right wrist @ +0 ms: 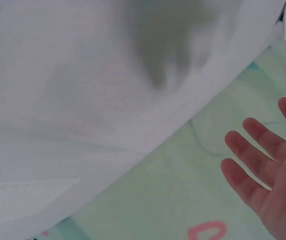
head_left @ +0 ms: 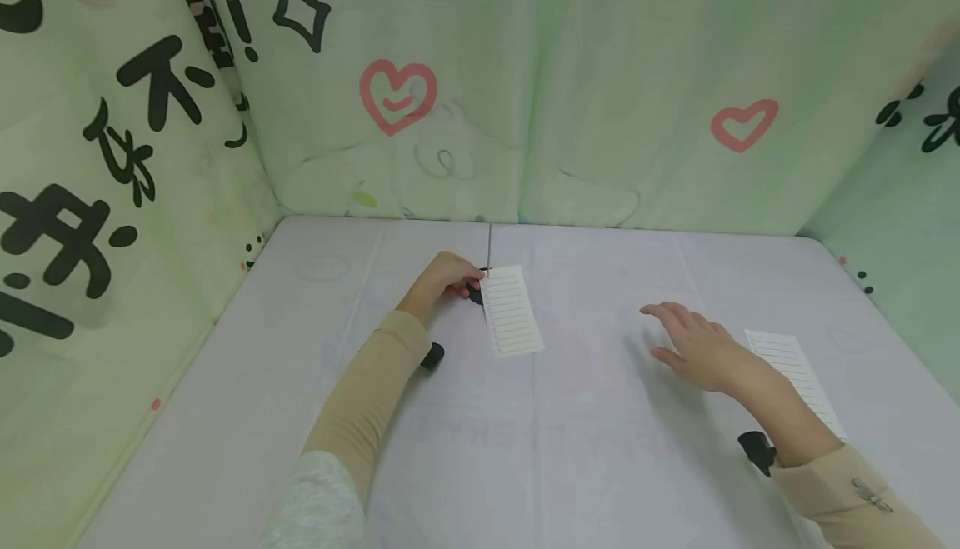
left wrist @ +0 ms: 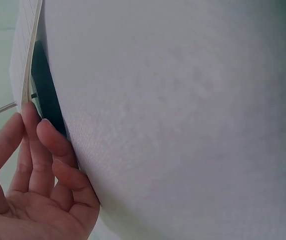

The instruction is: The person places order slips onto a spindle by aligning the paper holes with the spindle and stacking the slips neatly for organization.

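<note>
A stack of lined paper slips point(head_left: 512, 311) is in the middle of the head view. A thin upright metal spike point(head_left: 490, 245) passes through its upper left corner. The spike rises from a dark base point(head_left: 475, 292), mostly hidden under the paper. My left hand point(head_left: 450, 272) pinches the slips' edge beside the spike. In the left wrist view, thumb and fingertips meet at the slips point(left wrist: 25, 55), and the dark base point(left wrist: 48, 90) stands just behind them. My right hand point(head_left: 697, 345) hovers above the table to the right, fingers spread, holding nothing.
Another lined paper point(head_left: 795, 366) lies on the white-covered table point(head_left: 600, 466) at the right, partly hidden by my right forearm. Green printed curtains point(head_left: 637, 74) close off the back and both sides. A dark wrist mount point(head_left: 756, 451) sits under my right wrist.
</note>
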`<control>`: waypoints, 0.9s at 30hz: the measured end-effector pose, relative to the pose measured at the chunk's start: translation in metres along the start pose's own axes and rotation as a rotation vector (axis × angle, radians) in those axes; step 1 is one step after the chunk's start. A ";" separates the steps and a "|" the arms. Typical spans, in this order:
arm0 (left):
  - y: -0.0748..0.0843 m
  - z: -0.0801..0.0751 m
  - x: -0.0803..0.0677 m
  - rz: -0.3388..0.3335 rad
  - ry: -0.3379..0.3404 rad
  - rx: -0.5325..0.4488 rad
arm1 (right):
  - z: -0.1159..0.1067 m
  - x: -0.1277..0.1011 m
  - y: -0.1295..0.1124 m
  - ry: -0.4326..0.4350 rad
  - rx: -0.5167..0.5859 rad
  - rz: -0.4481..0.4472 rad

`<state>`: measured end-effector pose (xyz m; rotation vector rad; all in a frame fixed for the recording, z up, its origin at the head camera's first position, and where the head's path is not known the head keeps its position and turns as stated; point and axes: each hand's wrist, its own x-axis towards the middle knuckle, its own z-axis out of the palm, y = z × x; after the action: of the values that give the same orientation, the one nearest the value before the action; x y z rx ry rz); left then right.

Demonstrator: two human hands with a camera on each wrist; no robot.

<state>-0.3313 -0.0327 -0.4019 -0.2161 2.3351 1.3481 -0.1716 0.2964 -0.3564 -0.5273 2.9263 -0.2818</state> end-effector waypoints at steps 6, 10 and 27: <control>-0.001 -0.001 0.001 0.007 -0.001 0.000 | -0.004 -0.010 0.045 -0.001 -0.033 0.081; 0.000 -0.001 0.000 0.000 0.000 0.005 | -0.007 -0.018 0.074 -0.005 -0.053 0.137; 0.002 -0.001 -0.002 0.005 -0.011 -0.012 | -0.005 -0.044 0.155 -0.097 -0.050 0.308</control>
<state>-0.3302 -0.0323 -0.3988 -0.2068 2.3204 1.3627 -0.1827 0.4557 -0.3791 -0.0877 2.8689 -0.1394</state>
